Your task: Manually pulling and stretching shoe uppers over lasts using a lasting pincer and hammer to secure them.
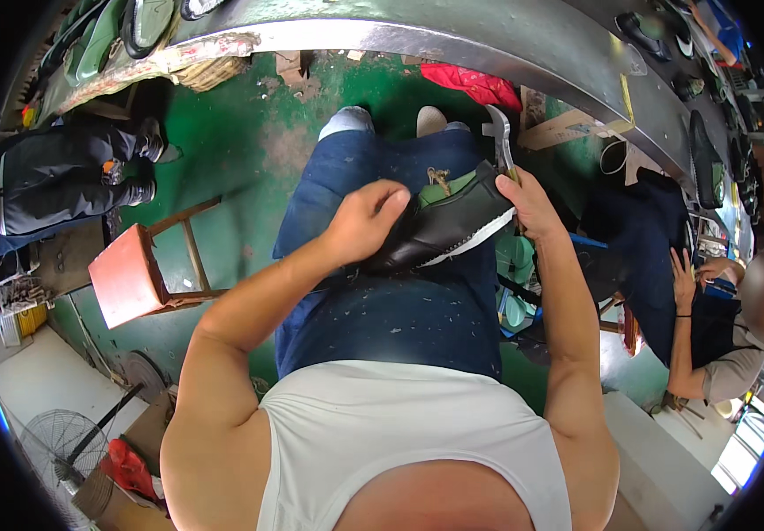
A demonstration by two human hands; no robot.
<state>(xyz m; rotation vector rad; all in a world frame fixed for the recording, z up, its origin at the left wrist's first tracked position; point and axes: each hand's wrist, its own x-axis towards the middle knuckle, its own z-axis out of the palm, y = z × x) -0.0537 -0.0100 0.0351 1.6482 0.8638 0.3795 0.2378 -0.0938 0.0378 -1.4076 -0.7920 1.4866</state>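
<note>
Shoe (454,226) on a seated person's dark blue lap (391,327), its long axis slanting, toe to the lower left, heel to the upper right.
Leftmost, a stool (125,276) with a reddish seat; then the left hand (368,221), fingers loosely curled beside the shoe's opening, though whether they grip anything cannot be told. Next, green lining (439,192) shows inside the black upper, and a pale stitched edge (479,237) runs along its lower side. The right hand (532,205) closes around a hammer (501,133), head uppermost, thumb by the heel.
</note>
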